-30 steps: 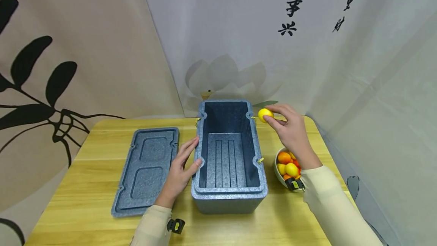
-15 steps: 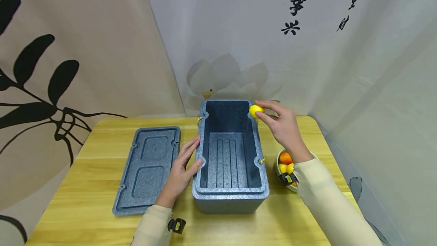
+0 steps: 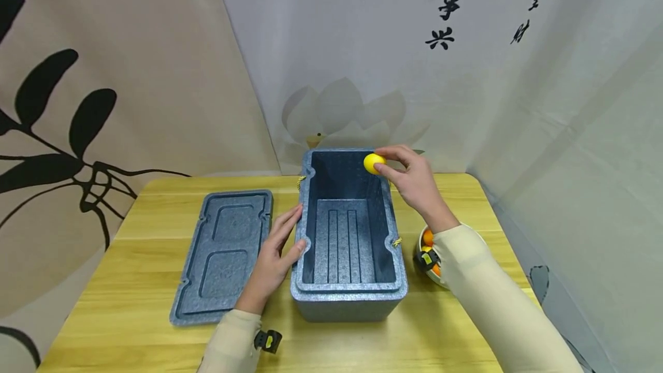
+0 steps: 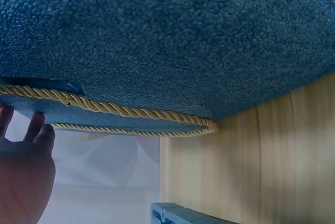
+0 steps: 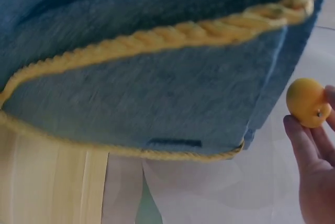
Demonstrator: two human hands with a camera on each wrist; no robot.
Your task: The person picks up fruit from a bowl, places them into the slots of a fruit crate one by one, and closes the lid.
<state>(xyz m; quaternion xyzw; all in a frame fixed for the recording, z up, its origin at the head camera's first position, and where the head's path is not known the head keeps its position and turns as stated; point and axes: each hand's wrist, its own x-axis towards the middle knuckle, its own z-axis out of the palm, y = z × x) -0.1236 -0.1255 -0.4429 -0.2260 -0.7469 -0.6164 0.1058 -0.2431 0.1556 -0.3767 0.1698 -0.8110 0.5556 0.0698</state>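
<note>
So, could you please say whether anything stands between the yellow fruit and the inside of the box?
Nothing visible does: the box is open, its lid lies left of it, and the yellow fruit is above the rim.

Open way down into blue box (image 3: 348, 309), walls (image 3: 336, 177) on four sides, left fingers (image 3: 284, 227) against left edge

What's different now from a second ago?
The right hand has carried the yellow fruit leftward, from the right of the box to what looks like above its far right corner. Nothing was let go. The left hand stays against the box's left side; the lid has not moved.
</note>
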